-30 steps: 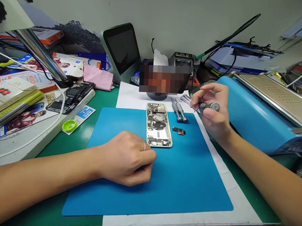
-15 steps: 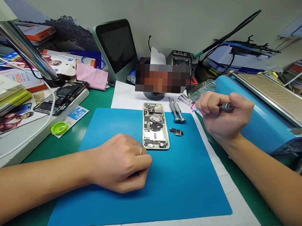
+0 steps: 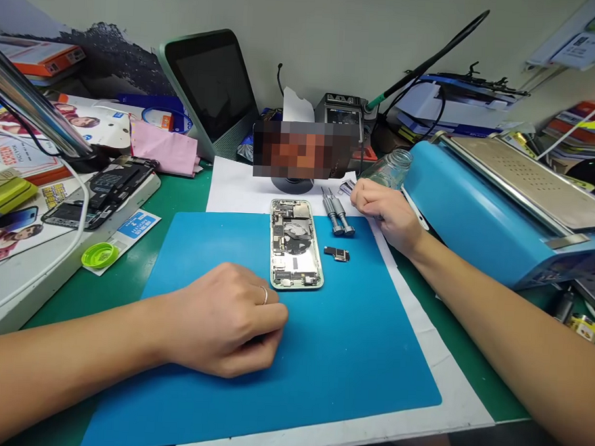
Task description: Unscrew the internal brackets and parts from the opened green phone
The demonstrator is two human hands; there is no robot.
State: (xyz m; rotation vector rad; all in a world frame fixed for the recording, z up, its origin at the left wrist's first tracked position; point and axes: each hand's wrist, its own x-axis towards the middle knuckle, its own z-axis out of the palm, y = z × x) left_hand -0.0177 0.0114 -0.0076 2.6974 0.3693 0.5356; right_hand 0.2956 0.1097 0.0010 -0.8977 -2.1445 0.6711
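My left hand (image 3: 229, 322) rests as a loose fist on the blue mat (image 3: 341, 356), a ring on one finger, with nothing showing in it. Just beyond its knuckles lies an opened phone (image 3: 296, 246), its inner boards and a round coil exposed. To the phone's right is a small dark phone part (image 3: 336, 254). Two grey screwdrivers (image 3: 338, 213) lie side by side above that part. My right hand (image 3: 389, 214) is beyond the mat's right edge, beside a small printed packet (image 3: 347, 186) and a glass jar (image 3: 391, 166). Its fingers are curled closed; whatever is inside them is hidden.
A blue machine (image 3: 495, 212) with a metal plate stands at the right. On the left are a lamp post (image 3: 41, 100), another opened phone (image 3: 101, 191) and a green lid (image 3: 99, 255). A tablet-like screen (image 3: 209, 84) and a soldering station (image 3: 342, 113) stand behind.
My right hand has moved left and away from me, down toward the packet and jar. The dark cylindrical tool end seen in it earlier no longer shows. My left hand stays a fist.
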